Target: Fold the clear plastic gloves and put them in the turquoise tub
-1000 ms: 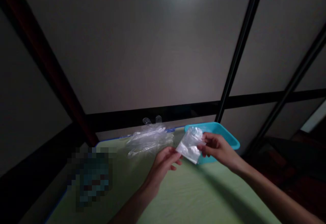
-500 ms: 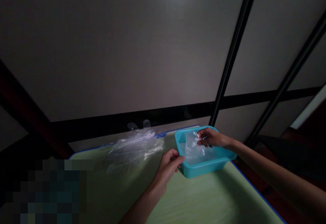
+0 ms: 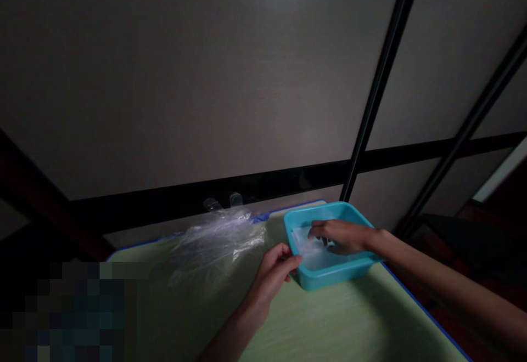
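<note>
My left hand [image 3: 274, 266] is closed on the near left corner of a turquoise plastic basin [image 3: 329, 280], thumb over the rim and fingers against the outside wall. Inside the basin lies thin clear plastic [image 3: 302, 238], bunched toward its left end. My right hand [image 3: 340, 236] reaches in over the right side, palm down. Its bent fingers are apart and touch the plastic, while the thumb is hidden. Left of the basin, a loose pile of clear disposable plastic gloves [image 3: 222, 236] rests on the table, some finger shapes sticking up at the back.
The green table top [image 3: 308, 329] has a blue edge. Behind it stands a grey panelled cabinet [image 3: 206, 88] with black strips. At the lower left, a patch [image 3: 82, 312] is blurred out. Dark items [image 3: 465, 247] lie beyond the table's right edge.
My right hand has gone down into the basin, and the clear plastic it held up now lies low inside. My left hand keeps its hold on the rim.
</note>
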A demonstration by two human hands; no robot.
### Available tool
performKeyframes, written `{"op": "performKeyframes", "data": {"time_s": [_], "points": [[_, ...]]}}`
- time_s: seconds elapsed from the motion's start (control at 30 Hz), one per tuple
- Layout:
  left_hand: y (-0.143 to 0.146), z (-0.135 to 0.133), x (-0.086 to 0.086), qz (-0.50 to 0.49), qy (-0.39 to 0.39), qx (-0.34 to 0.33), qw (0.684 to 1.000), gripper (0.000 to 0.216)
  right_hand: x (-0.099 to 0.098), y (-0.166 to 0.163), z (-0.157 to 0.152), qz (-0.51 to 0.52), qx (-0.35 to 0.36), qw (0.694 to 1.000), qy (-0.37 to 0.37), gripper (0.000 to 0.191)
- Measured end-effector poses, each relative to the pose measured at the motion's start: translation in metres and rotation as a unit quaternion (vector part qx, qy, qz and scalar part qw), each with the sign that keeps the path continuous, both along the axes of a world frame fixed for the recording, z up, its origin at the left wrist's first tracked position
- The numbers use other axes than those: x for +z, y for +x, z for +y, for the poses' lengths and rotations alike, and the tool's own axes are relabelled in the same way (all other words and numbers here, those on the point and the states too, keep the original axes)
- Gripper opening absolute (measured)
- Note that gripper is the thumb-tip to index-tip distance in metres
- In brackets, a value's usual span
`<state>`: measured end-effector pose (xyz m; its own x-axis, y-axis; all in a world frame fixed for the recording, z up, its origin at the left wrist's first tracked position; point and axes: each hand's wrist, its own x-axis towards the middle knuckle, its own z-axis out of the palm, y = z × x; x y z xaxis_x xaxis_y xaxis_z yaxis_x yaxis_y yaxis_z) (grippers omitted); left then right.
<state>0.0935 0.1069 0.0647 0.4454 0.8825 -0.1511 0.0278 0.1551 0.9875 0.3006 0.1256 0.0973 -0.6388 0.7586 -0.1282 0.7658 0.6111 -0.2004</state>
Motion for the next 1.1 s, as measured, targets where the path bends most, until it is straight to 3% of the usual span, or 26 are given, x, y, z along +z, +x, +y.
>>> {"op": "performKeyframes", "data": {"time_s": [0.2, 0.43, 0.77, 0.97, 1.1], "points": [[0.001, 0.001, -0.002, -0.002, -0.009, 0.001, 1.0, 0.015, -0.001, -0.001, 0.0, 0.026, -0.008, 0.999, -0.018, 0.054], [-0.002, -0.003, -0.002, 0.002, -0.015, -0.001, 1.0, 0.014, 0.002, -0.015, 0.008, 0.018, -0.04, 0.999, 0.005, 0.031], [-0.025, -0.006, 0.012, 0.011, 0.015, 0.007, 1.0, 0.012, -0.019, -0.041, 0.018, -0.051, -0.077, 0.996, -0.021, 0.034], [-0.049, 0.005, 0.025, 0.013, 0.027, 0.036, 0.999, 0.014, -0.003, -0.03, 0.02, -0.052, -0.076, 0.995, -0.041, 0.049], [-0.065, 0.002, 0.039, 0.0, 0.055, 0.057, 0.997, 0.013, 0.011, -0.019, 0.011, -0.04, -0.09, 0.995, -0.034, 0.048]]}}
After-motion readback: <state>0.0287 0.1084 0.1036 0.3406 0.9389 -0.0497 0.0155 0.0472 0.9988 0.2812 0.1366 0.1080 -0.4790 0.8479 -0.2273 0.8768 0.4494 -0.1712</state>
